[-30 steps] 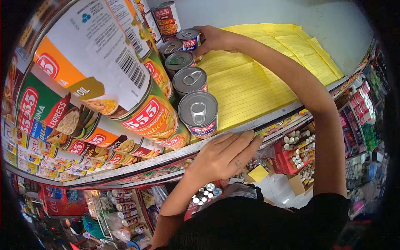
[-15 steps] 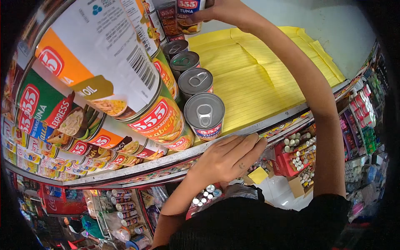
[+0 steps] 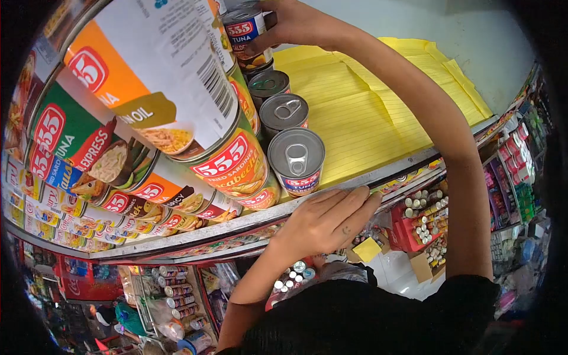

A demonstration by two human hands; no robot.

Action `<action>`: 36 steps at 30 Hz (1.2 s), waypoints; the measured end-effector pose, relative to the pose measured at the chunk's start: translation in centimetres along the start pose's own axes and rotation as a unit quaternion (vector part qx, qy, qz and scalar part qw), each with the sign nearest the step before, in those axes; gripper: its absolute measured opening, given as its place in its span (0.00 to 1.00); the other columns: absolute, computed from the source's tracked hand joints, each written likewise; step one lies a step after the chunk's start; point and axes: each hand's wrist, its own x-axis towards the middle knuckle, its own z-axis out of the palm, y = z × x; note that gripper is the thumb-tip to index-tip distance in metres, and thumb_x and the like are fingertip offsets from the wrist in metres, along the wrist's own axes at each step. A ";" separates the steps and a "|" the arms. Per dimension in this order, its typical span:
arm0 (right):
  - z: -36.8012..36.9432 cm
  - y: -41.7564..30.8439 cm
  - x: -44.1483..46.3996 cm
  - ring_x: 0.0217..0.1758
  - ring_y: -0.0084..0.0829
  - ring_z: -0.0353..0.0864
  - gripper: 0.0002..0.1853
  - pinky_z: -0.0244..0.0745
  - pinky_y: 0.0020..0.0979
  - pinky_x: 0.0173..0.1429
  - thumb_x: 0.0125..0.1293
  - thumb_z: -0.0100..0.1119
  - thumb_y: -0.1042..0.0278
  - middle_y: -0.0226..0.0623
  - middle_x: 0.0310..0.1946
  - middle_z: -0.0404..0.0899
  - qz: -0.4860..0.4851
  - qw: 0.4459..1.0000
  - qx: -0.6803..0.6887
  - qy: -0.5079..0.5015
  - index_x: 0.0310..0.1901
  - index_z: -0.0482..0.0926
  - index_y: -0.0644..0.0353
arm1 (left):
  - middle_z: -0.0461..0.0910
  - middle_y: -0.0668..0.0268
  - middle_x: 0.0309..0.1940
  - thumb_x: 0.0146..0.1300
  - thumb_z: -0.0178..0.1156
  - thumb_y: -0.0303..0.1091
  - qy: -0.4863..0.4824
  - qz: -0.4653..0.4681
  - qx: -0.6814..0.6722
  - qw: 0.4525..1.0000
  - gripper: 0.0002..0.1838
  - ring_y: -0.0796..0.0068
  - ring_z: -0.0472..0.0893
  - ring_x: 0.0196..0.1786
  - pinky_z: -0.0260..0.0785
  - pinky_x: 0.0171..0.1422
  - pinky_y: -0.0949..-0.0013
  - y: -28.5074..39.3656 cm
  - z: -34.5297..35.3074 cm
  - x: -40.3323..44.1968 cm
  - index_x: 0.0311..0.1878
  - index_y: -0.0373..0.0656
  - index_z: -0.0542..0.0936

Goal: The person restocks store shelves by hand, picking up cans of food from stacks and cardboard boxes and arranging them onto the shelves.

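At the back of the shelf, my right hand is closed around a blue-and-white 555 tuna can, held upright on top of another can at the rear of the row. Nearer the front, a row of small tuna cans with pull tabs ends in the closest can, by the shelf's front edge. My left hand rests on that edge in front of the closest can, fingers stretched out and holding nothing. Yellow lined paper covers the shelf to the right of the row.
Tall stacks of larger 555 cans fill the left side. A pale wall stands behind the paper. Below the shelf are a red crate of cans, an opened cardboard box and racks of goods.
My right hand lifted the front-facing tuna can from the back of the row, then moved it left and down onto a rear can. My left hand has stayed on the edge.
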 end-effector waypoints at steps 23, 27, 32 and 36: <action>-1.0 1.6 -3.9 0.45 0.33 0.79 0.33 0.71 0.31 0.54 0.55 0.65 0.69 0.48 0.43 0.80 0.083 0.988 -0.108 -0.065 0.61 0.64 0.65 | 0.79 0.58 0.37 0.43 0.61 0.18 0.023 -0.047 -0.032 0.998 0.18 0.62 0.81 0.33 0.76 0.35 0.66 0.5 -0.3 0.2 0.42 0.36 0.81; -1.5 -1.1 -8.3 0.44 0.30 0.80 0.23 0.73 0.29 0.52 0.58 0.62 0.71 0.45 0.41 0.80 0.042 0.984 -0.166 -0.057 0.55 0.71 0.65 | 0.79 0.58 0.37 0.44 0.61 0.18 0.016 -0.065 -0.050 0.997 0.18 0.63 0.81 0.33 0.75 0.37 0.65 0.8 -0.6 0.3 0.43 0.37 0.81; 2.3 -7.6 -15.6 0.40 0.26 0.81 0.11 0.75 0.25 0.47 0.59 0.60 0.75 0.41 0.37 0.81 -0.012 0.980 -0.156 0.119 0.44 0.77 0.68 | 0.80 0.59 0.37 0.50 0.59 0.19 0.073 -0.078 -0.151 0.983 0.14 0.65 0.82 0.35 0.74 0.38 0.68 1.1 -1.2 -0.5 0.42 0.37 0.82; 9.0 -11.4 -21.3 0.35 0.28 0.80 0.06 0.74 0.28 0.43 0.56 0.58 0.82 0.42 0.32 0.82 -0.062 0.965 0.043 0.250 0.36 0.80 0.70 | 0.81 0.56 0.33 0.54 0.55 0.16 0.194 -0.226 -0.273 0.915 0.10 0.68 0.81 0.33 0.73 0.39 0.71 4.4 -3.2 -2.3 0.40 0.32 0.80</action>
